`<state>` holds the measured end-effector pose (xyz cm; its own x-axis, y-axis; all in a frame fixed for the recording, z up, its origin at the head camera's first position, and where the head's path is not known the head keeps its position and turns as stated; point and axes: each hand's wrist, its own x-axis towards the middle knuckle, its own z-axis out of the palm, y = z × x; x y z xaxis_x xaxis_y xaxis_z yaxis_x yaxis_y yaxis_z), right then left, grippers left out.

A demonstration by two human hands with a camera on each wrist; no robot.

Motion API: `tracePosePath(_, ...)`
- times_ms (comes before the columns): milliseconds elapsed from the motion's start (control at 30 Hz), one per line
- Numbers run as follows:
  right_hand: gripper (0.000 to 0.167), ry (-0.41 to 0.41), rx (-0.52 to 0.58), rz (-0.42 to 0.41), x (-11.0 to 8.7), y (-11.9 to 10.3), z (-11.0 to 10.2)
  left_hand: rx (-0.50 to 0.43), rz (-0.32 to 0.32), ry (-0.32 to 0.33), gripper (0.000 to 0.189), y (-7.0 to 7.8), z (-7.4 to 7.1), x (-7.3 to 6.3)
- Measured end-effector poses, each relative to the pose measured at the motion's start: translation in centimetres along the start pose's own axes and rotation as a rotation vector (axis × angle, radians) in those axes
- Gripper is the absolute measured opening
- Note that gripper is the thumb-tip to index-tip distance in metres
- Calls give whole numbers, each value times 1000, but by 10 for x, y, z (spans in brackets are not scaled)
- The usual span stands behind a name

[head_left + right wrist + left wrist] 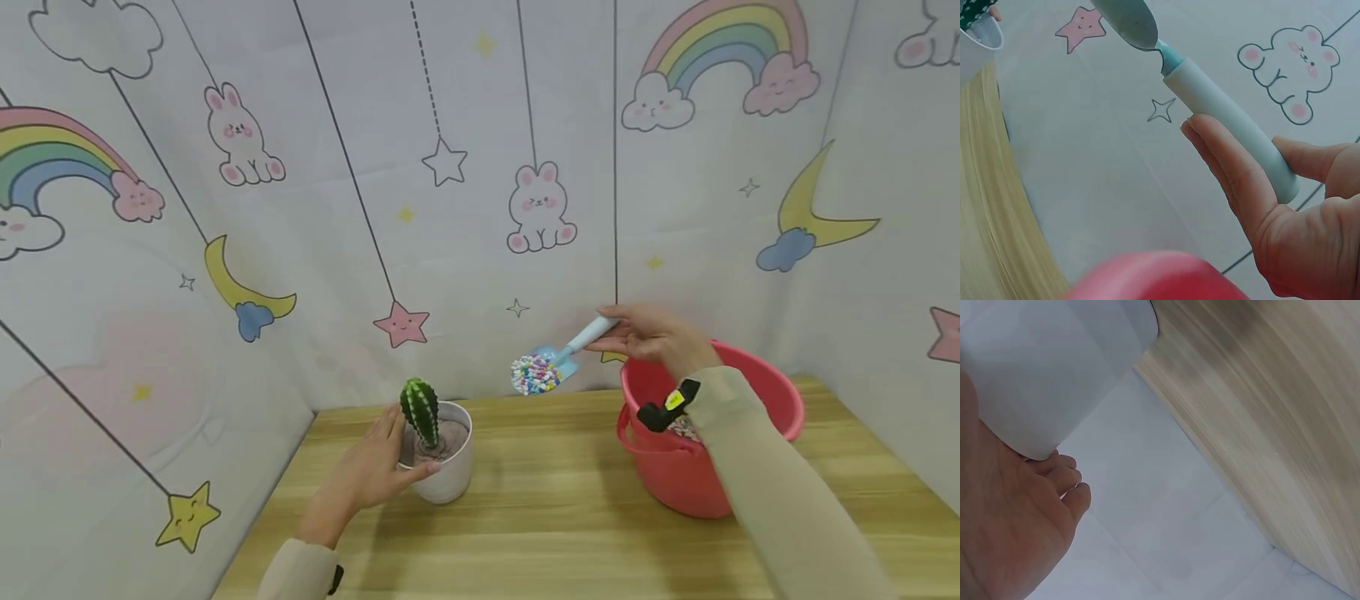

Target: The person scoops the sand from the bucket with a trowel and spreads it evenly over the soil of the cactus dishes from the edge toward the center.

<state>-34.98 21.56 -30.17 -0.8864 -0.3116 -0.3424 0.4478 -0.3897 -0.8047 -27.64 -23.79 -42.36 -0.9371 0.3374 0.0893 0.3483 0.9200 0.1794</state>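
A small green cactus (420,410) stands upright in sandy-coloured filling inside a white pot (450,479). My left hand (367,467) holds the pot from its left side, thumb at the front and fingers toward the back; the left wrist view shows fingers bent behind the pot wall (1054,369). Above the table, right of the pot, my right hand (654,335) grips the pale handle (1229,125) of a light blue hand trowel (566,356). Small multicoloured pebbles (534,374) fill its scoop. The trowel is apart from the pot.
A red bucket (675,483) with pebbles inside stands on the wooden table (540,533) at the right, below my right forearm. Behind the table hangs a white cloth (480,275) printed with rabbits, stars, moons and rainbows.
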Motion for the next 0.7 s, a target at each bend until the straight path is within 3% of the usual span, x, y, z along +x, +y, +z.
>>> tracePosePath(367, 18, -4, 19, 29, 19, 13, 26, -6, 10, 20, 120, -3, 3, 2)
tracePosePath(700, 18, -16, -52, 23, 38, 32, 50, -21, -12, 4, 120, -1, 2, 0)
